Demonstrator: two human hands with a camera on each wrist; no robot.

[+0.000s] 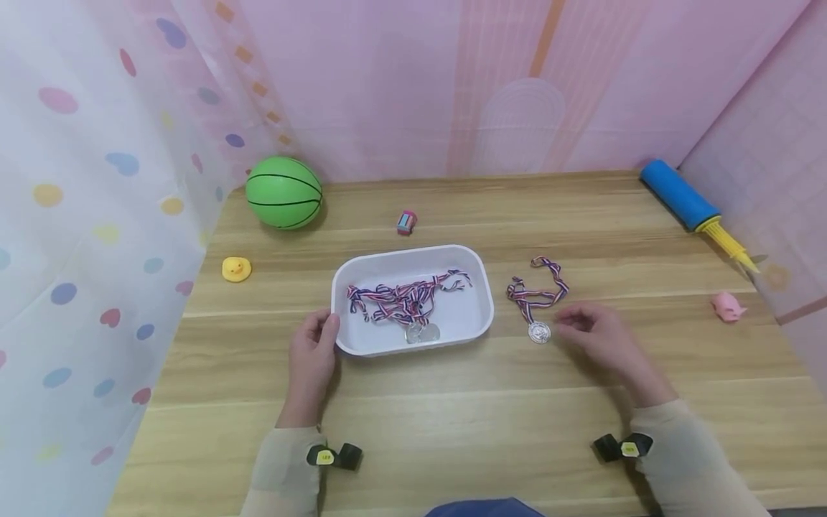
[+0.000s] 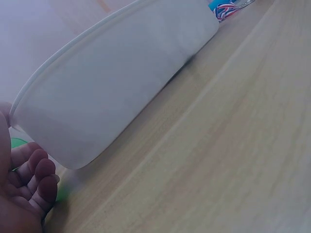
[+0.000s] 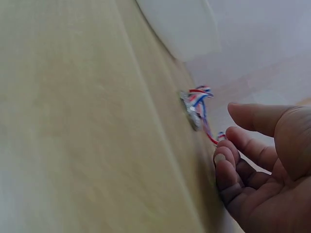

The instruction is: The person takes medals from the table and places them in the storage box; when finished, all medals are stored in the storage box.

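Setting: wooden table [image 1: 452, 416] enclosed by pink panels, with a dotted curtain at left.
Tray: white plastic tray [image 1: 474, 316] at table centre, holding tangled medals on striped ribbons [image 1: 403, 301].
Loose medal: silver medal [image 1: 539, 332] with its ribbon looped on the far side, lying on the wood just right of the tray, apart from it.
Left hand: left hand [image 1: 314, 355] rests against the tray's near-left corner, thumb at the rim, fingers relaxed rather than clasping.
Right hand: right hand [image 1: 597, 337] hovers just right of the medal, fingers loosely curved, holding nothing.
Technique: judged from this layout, pinching the disc at its edge, or the ribbon close to it, would lift it cleanly; the steadied tray should not slide.
Surroundings: green ball [image 1: 284, 192], yellow duck [image 1: 235, 268], small toy car [image 1: 406, 222], blue pump [image 1: 685, 195], pink pig [image 1: 729, 306].
View differences: right wrist camera shows the gap between fingertips [image 3: 224, 162] and medal [image 3: 192, 109]; left wrist camera shows the tray's outer wall [image 2: 121, 87] beside that hand's curled fingers [image 2: 41, 177]; only the head view shows the tray's contents.
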